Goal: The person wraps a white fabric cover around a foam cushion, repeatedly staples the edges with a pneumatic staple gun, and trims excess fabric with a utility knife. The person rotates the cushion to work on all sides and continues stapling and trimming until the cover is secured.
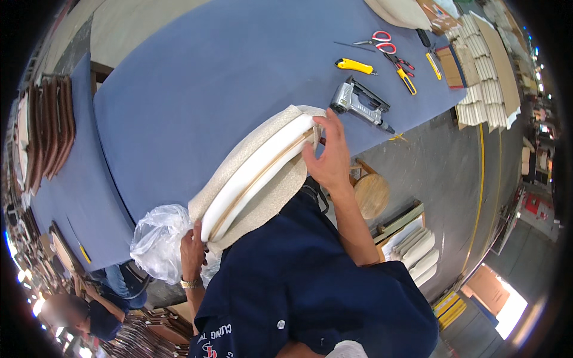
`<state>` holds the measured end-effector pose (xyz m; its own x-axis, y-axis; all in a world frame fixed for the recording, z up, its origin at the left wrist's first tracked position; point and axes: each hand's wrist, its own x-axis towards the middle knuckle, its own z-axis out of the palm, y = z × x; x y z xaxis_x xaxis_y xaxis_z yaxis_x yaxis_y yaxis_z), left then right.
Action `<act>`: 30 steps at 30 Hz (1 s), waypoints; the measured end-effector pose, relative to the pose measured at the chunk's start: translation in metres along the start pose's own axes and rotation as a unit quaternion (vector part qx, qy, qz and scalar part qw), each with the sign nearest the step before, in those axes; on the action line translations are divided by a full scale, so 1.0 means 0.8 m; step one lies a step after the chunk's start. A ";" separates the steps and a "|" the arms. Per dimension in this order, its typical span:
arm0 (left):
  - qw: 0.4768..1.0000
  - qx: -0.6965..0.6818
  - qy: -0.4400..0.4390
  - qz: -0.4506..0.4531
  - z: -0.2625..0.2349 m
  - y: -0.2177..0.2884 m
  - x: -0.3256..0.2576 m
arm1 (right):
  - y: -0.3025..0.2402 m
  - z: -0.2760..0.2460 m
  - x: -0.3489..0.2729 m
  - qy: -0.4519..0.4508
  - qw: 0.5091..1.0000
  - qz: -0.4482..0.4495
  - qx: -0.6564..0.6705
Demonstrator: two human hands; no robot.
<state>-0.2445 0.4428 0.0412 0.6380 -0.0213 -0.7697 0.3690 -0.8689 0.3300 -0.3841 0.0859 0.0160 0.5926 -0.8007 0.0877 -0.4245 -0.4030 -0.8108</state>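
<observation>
A curved padded panel (253,173) with white foam and a thin wooden strip along its edge stands on edge before me, at the near side of the blue table. Beige woven fabric (280,194) lies along both sides of it, loose on the side toward my body. My left hand (192,253) grips the lower-left end, its fingers partly hidden behind the panel. At the upper-right end, my right hand (330,156) holds the panel and fabric edge between thumb and fingers. A grey staple gun (361,104) lies just beyond my right hand.
The blue table (197,77) carries a yellow utility knife (355,65), red-handled scissors (382,42) and pliers (404,74). Clear plastic (160,238) bunches beside my left hand. A wooden stool (371,196) stands to the right. Another person (89,313) works at lower left.
</observation>
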 end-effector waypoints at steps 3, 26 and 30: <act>0.996 0.054 -0.060 0.048 0.001 -0.005 0.001 | 0.017 -0.001 -0.003 0.064 0.996 0.004 0.060; 0.695 0.250 -0.102 0.667 0.192 0.304 0.042 | 0.028 0.002 0.009 0.096 0.991 0.078 -0.041; 0.685 0.259 -0.123 0.669 0.189 0.312 0.041 | 0.023 -0.016 0.006 0.122 0.987 0.093 0.041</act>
<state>-0.2338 0.1504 0.0154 0.0134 -0.9983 -0.0568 -0.7664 -0.0468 0.6406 -0.3978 0.0691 0.0085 0.3224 -0.9445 0.0626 -0.4468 -0.2101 -0.8696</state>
